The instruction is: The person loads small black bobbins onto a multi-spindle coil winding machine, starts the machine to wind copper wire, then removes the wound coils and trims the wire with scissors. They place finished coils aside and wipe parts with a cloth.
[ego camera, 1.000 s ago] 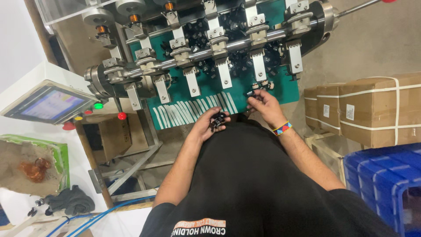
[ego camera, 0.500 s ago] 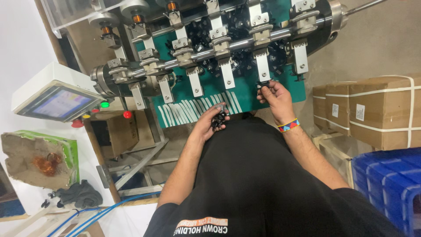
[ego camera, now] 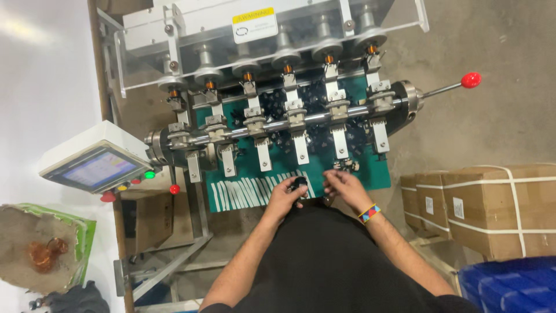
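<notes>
A winding machine (ego camera: 278,122) with a horizontal steel shaft and several metal holders stands on a green mat (ego camera: 255,174) in front of me. My left hand (ego camera: 284,197) is closed on a small black part (ego camera: 299,184) at the mat's front edge. My right hand (ego camera: 343,186) sits just to its right, fingers curled near the left hand, a coloured band on the wrist. Whether the right hand holds anything is not clear. More black parts (ego camera: 315,130) lie piled on the mat behind the shaft. One small part (ego camera: 346,165) hangs on the holder above my right hand.
A lever with a red knob (ego camera: 470,79) sticks out at the machine's right. A tilted control screen (ego camera: 92,168) with coloured buttons is at the left. Strapped cardboard boxes (ego camera: 492,208) and a blue crate (ego camera: 509,287) are at the right. A green-edged bag (ego camera: 40,249) lies lower left.
The view has tilted up, showing the machine's upper guard. My right hand has come down from the holder toward my left hand, which stays at the mat's front edge with the black part.
</notes>
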{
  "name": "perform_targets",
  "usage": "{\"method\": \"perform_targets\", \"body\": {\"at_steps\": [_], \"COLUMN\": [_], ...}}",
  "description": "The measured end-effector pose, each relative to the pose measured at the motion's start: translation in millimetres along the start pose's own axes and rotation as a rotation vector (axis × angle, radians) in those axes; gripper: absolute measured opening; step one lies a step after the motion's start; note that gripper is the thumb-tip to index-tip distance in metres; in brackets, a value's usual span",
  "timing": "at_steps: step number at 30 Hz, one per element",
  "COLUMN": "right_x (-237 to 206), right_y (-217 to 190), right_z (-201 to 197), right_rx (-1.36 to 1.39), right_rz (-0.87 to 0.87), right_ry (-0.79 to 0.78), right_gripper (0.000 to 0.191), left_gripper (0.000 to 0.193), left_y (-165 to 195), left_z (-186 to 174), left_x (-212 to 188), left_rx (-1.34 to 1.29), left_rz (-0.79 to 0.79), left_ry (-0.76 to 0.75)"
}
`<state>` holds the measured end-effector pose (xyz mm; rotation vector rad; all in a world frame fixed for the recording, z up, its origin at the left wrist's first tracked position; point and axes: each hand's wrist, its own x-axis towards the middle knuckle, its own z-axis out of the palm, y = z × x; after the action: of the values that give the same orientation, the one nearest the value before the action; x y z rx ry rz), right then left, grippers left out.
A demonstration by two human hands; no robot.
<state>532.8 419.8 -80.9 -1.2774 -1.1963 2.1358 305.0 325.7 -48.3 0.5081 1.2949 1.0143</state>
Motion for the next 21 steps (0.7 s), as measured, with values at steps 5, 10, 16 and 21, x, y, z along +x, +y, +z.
{"method": "perform_targets", "body": {"at_steps": [5,10,16,21], "right_x": [1,5,0,-2], "right_y": [5,-3,-2,7], "right_z": [27,45,43,47], "right_rx": [-0.096,-0.094,-0.148,-0.065], "right_rz": [0.073,-0.068,-0.173,-0.147], "right_ry": [-0.093,-0.104,-0.050,-0.015], "right_gripper": [0.038,0.032,0.026,0.027], "left_gripper": [0.047,0.048,0.045,0.059], "left_y": [40,75,56,12], "left_z": [17,25,17,-4], "left_x": [-18,-33,-26,-9], "left_rx": [0.723,0.825,0.800,0.709], "left_rz": [0.784,0.592,0.701,0.559], "left_ry": [0.067,0.074,0.118,0.177]}}
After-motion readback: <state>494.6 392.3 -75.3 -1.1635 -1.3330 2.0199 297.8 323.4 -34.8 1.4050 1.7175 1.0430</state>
